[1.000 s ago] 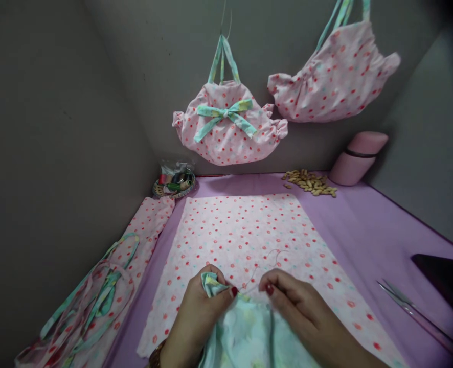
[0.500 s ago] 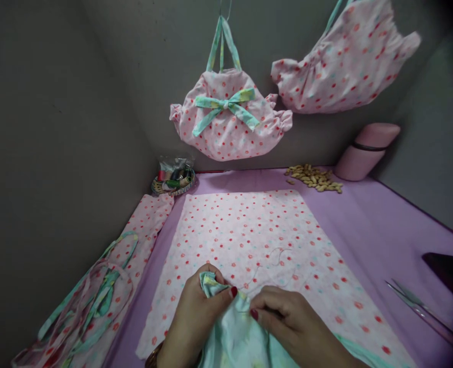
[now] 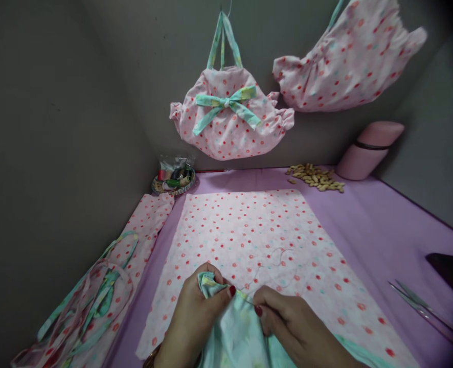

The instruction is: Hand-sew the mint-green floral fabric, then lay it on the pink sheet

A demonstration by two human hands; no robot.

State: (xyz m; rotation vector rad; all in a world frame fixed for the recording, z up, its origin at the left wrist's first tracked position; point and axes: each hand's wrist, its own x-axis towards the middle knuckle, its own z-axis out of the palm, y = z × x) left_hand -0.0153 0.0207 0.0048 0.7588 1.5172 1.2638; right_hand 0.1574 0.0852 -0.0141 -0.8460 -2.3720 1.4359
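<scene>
Mint-green cloth (image 3: 240, 332) with yellow patches hangs down from my left hand (image 3: 198, 312), whose thumb and fingers pinch its gathered top edge. Just right of that edge, my right hand (image 3: 288, 319) is closed, thumb against forefinger, on a thin needle that points at the cloth. A fine loose thread (image 3: 276, 250) curls over the pink dotted fabric (image 3: 245, 225) lying flat beneath both hands.
Scissors (image 3: 422, 309) and a dark object (image 3: 452, 273) lie at the right. Peanuts (image 3: 314, 176) and a pink bottle (image 3: 368, 151) stand behind. A basket (image 3: 173, 184) and straps (image 3: 104, 296) are left; dotted bags (image 3: 230, 135) hang above.
My right hand has moved slightly right, away from my left fingers, and more of the needle shows between them. My left hand keeps its pinch on the cloth.
</scene>
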